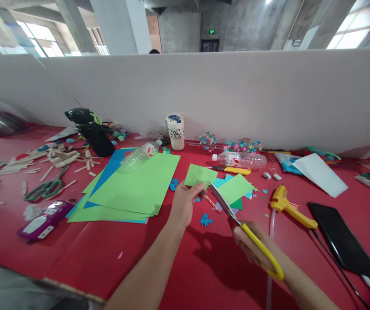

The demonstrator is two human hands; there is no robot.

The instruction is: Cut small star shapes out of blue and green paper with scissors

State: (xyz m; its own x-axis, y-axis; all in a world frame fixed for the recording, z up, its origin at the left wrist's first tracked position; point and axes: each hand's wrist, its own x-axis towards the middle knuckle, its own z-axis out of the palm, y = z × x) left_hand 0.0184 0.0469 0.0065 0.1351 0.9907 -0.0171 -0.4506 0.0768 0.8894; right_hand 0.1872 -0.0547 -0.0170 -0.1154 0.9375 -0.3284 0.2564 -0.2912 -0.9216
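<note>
My left hand pinches a small light-green piece of paper with faint drawn lines on it. In my right hand is a pair of yellow-handled scissors, their blades pointing up and left at the paper's right edge. Whether the blades touch the paper I cannot tell. Just beyond them lies another light-green paper piece over blue and dark-green scraps. A small pile of blue paper stars rests on the table below the held paper.
Green and blue sheets lie to the left, near a clear bottle and green-handled scissors. On the right are a yellow glue gun and a black phone. A yellow cutter lies behind my hands.
</note>
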